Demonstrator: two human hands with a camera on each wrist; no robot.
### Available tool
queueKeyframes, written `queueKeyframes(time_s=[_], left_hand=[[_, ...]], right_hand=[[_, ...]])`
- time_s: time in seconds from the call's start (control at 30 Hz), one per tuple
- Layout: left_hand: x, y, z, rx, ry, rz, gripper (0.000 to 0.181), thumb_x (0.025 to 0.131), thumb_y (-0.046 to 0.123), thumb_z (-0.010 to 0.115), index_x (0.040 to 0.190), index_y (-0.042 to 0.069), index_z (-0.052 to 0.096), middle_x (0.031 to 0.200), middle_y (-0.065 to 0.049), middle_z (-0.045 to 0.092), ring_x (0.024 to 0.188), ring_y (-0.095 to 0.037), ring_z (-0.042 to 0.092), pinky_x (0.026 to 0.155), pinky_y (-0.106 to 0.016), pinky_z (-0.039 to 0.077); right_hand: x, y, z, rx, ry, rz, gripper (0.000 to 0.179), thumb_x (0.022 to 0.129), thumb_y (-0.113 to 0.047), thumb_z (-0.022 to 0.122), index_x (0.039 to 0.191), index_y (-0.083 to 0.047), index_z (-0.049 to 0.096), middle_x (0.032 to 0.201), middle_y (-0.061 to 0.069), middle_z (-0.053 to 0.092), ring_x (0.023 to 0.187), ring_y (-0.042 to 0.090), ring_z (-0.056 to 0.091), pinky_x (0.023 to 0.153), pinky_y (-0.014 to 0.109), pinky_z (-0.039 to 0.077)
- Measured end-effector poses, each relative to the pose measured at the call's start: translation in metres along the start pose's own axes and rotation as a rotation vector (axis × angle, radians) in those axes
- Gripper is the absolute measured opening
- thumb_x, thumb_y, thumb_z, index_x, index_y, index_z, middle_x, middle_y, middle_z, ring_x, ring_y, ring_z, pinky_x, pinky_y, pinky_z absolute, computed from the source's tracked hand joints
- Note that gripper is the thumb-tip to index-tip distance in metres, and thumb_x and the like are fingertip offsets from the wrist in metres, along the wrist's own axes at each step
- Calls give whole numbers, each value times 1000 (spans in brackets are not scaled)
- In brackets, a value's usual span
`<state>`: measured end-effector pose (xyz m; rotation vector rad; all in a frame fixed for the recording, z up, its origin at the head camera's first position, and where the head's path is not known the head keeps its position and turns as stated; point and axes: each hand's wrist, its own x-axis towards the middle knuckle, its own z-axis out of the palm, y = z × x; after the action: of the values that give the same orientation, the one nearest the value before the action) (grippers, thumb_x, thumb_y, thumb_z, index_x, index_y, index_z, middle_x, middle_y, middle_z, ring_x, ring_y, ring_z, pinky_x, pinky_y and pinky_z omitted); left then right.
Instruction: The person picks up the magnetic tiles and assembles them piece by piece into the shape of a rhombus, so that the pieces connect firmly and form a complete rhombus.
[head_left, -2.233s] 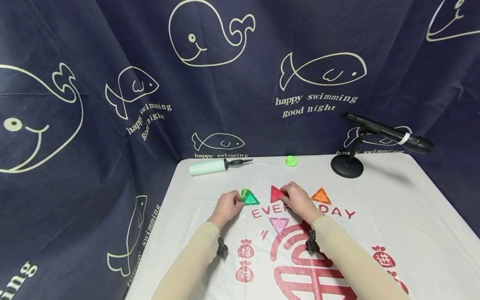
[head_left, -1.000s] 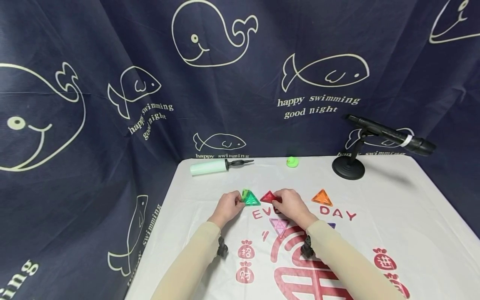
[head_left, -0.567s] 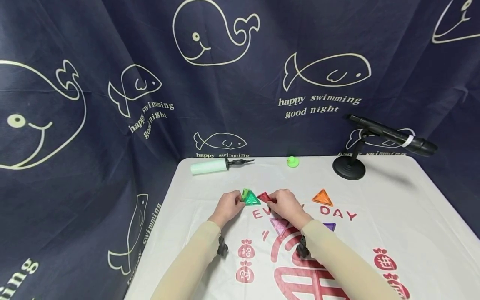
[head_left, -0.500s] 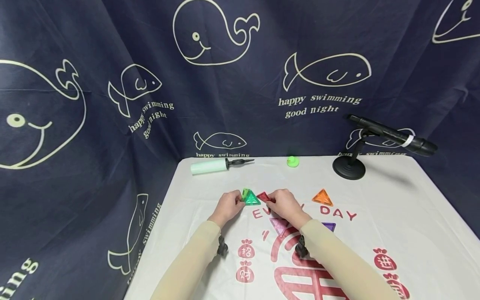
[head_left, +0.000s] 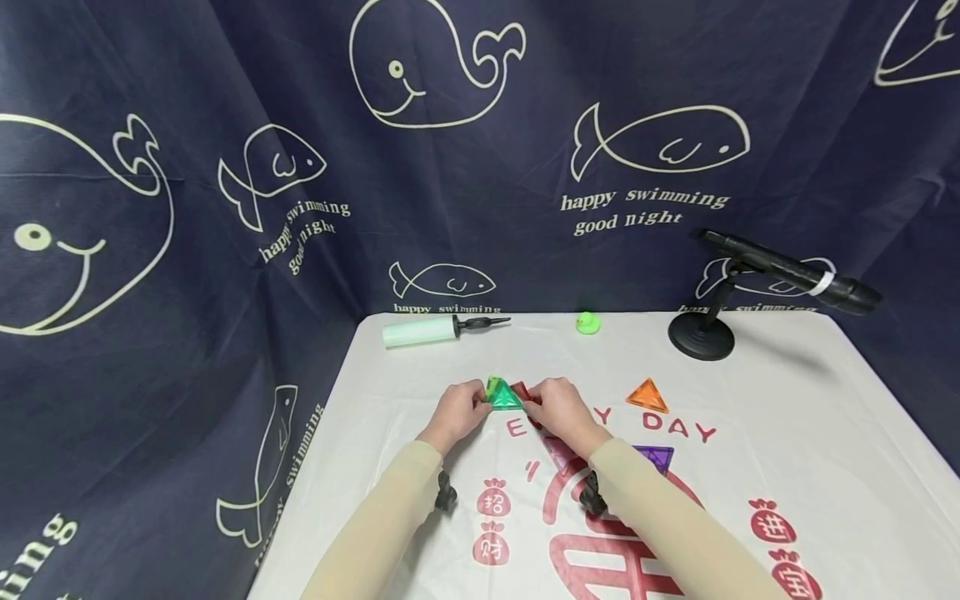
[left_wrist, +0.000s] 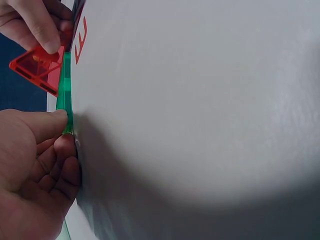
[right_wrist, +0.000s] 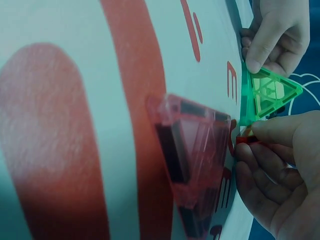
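Observation:
My left hand (head_left: 457, 412) pinches a corner of the green triangular magnetic tile (head_left: 506, 397), thumb on top. A light green triangular tile (right_wrist: 276, 92) stands tilted up along one edge of it. My right hand (head_left: 561, 410) grips a red triangular magnetic tile (left_wrist: 42, 70) between thumb and fingers. In the left wrist view the red tile is tilted up, its edge right at the far end of the green tile. The right hand's fingers cover part of the red tile in the head view.
A pink triangular tile (right_wrist: 200, 145) and a purple one (head_left: 656, 458) lie near the right forearm. An orange triangular tile (head_left: 648, 396) is to the right. Along the back are a hand pump (head_left: 423, 332), a green toy duck (head_left: 588, 323) and a microphone (head_left: 787, 271) on a stand.
My right hand has moved left with the red tile, turning and tilting it up beside the green tile. The purple tile has come into view from behind the right forearm. The left hand stays put.

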<state>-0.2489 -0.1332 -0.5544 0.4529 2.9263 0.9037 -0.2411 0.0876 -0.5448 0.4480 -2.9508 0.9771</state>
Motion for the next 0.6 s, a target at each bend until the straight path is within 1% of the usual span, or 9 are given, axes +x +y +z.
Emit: queueKeyframes(time_s=[0.13,0.2,0.4,0.6], left_hand=[[0,0,-1,9,1,6,24,94,10,76,81,15,56,67,5,52,65,-11,48,62,-28,41],[0,1,-1,11,1,6,24,94,10,76,81,14,57,67,5,52,65,-11,48,62,-28,41],[0,4,-2,12,-5,-11,23,95,10,76,82,14,58,67,4,52,66,-12,49,63,-29,41],[0,5,-1,25,-8,-13,24,95,11,76,81,14,57,67,4,52,66,-12,49,63,-29,42]], right_hand=[[2,-3,3,-1,-3,15,11,94,-17,79,87,-10,81,82,2,73,72,15,60,71,37,53],[3,-5,4,-8,-8,27,10,94,-17,78,89,-9,82,85,3,74,76,15,62,74,38,55],[7,-9,8,-20,4,41,10,94,-16,78,87,-10,82,83,2,74,79,16,66,77,41,56],[9,-12,10,-4,9,51,11,95,-15,78,86,-8,81,81,3,73,74,14,63,74,38,56]])
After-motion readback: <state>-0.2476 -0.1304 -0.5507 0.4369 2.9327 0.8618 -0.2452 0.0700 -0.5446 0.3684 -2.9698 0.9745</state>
